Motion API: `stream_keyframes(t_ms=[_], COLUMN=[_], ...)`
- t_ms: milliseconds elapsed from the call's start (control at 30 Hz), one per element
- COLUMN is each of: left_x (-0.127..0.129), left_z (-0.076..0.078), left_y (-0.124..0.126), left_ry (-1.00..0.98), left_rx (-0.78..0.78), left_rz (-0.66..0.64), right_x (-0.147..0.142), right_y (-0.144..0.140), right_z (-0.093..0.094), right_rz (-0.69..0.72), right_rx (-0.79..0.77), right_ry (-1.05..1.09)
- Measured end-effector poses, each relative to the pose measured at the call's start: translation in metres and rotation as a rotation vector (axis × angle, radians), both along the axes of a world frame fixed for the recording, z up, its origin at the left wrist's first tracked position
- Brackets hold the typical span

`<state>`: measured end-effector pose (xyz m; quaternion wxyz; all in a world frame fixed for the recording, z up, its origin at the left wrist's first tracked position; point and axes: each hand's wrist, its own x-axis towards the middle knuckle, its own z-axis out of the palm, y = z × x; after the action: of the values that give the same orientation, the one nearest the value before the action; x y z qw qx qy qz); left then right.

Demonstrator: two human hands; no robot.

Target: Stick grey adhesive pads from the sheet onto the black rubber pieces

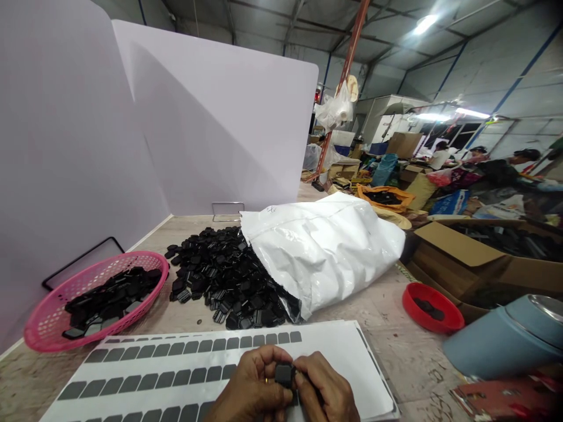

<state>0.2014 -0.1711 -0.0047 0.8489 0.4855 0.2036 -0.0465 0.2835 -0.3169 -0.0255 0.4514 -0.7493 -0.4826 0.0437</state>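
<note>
Partition: two white panels (88,135) are stood along the left and back edges of the surface (396,346), so that side is closed off; the right side is left open to the hall.
Surface: bare wood is seen between the white sack and the sticker sheet, and to the right of the sheet as far as the red dish.
White sack: a large plastic sack (323,249) is laid on its side at the middle, mouth turned left, taking up most of the depth behind the sheet.
Sticker sheet: a white sheet (193,375) printed with rows of grey rectangles is spread at the near edge, under both hands; its right corner stops well short of the blue container.
Black pile: small black square parts (224,278) are spilled from the sack's mouth, reaching almost to the sheet's far edge.
Pink basket: a mesh basket (94,299) holding more black parts is set at the left, just beside the pile and close to the left panel.
Blue container: a rounded grey-blue vessel (505,340) is lying at the right edge.
Red dish: a shallow red dish (433,308) is placed between sack and container.
Left hand: the fingers (257,384) are closed on the black part.
Right hand: the fingers (323,390) are pinched on the same part from the other side.
Black part: one small square piece (285,374) is held between both hands above the sheet's near edge.
</note>
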Motion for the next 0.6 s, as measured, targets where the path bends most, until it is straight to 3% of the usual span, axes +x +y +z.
stream_keyframes(t_ms=[233,600], left_x=[-0.0009,0.0013], left_z=[-0.0017,-0.0024], left_y=[0.002,-0.0004], left_ry=[0.008,-0.001], left_rx=[-0.005,-0.031], left_rz=[0.012,0.014], right_x=[0.003,0.0045], right_y=[0.0006,0.0012], right_z=[0.0002,-0.0004], right_rz=[-0.014,-0.016], right_rx=[0.063,0.029], right_ry=[0.01,-0.061])
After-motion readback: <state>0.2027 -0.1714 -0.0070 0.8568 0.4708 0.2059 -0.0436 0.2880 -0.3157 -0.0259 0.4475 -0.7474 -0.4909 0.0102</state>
